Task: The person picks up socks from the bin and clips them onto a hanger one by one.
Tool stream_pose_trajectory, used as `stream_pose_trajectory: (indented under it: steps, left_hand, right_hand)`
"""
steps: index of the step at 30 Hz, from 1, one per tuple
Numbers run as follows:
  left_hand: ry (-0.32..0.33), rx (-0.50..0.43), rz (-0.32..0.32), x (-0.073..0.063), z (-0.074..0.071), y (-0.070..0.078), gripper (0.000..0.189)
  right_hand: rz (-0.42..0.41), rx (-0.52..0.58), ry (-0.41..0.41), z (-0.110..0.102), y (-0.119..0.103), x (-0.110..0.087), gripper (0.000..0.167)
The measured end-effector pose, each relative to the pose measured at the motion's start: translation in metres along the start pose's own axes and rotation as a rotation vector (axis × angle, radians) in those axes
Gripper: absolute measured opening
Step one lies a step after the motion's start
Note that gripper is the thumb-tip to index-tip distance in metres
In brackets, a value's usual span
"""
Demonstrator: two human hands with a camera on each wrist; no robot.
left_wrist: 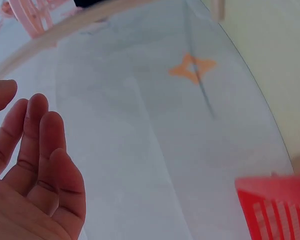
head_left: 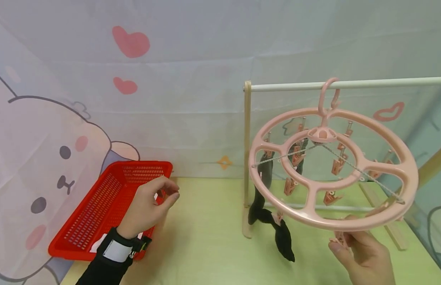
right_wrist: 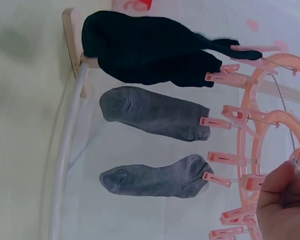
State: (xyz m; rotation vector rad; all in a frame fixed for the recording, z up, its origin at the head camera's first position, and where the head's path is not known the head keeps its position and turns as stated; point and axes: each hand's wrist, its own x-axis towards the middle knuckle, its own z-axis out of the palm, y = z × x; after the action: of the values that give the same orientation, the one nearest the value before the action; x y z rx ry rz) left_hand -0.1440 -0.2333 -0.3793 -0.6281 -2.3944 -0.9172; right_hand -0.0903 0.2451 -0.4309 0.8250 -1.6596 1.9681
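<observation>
A pink round clip hanger [head_left: 407,170] hangs by its hook, tilted toward me. At its near edge my right hand [head_left: 366,253] pinches a pink clothespin [head_left: 339,238] between thumb and fingers; no sock shows in that clip. Black socks [right_wrist: 140,45] hang from clips on the hanger's left side, one black sock [head_left: 284,239] nearest me. Two grey socks, an upper grey sock [right_wrist: 157,112] and a lower grey sock [right_wrist: 155,176], hang beside them in the right wrist view. My left hand [head_left: 147,206] hovers over the red basket's right side, fingers loosely bent, holding nothing.
The red plastic basket [head_left: 95,206] stands at the left, with something white [head_left: 99,242] inside, partly hidden by my left arm. A white rail [head_left: 384,83] on wooden posts [head_left: 247,146] carries the hanger. A printed cloth backdrop [head_left: 199,99] closes off the table's [head_left: 206,237] rear.
</observation>
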Motion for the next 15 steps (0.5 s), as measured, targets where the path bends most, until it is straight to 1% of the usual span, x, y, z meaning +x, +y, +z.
stream_pose_trajectory:
  steps: [3, 6, 11, 15]
  left_hand:
    - [0.005, 0.070, -0.027, 0.001, -0.010, -0.013, 0.019]
    - [0.007, 0.109, -0.064, 0.001, -0.018, -0.024, 0.019]
    - [-0.030, 0.167, -0.114, 0.002, -0.025, -0.042, 0.016]
    - [-0.067, 0.231, -0.148, 0.002, -0.029, -0.061, 0.012]
  right_hand:
    - [-0.042, 0.014, -0.032, 0.001, 0.001, 0.003, 0.038]
    - [-0.067, 0.003, -0.043, 0.004, 0.001, 0.005, 0.039]
    - [-0.070, -0.036, -0.047, 0.006, 0.000, 0.007, 0.041]
    - [-0.058, -0.083, -0.030, 0.010, -0.001, 0.009, 0.044]
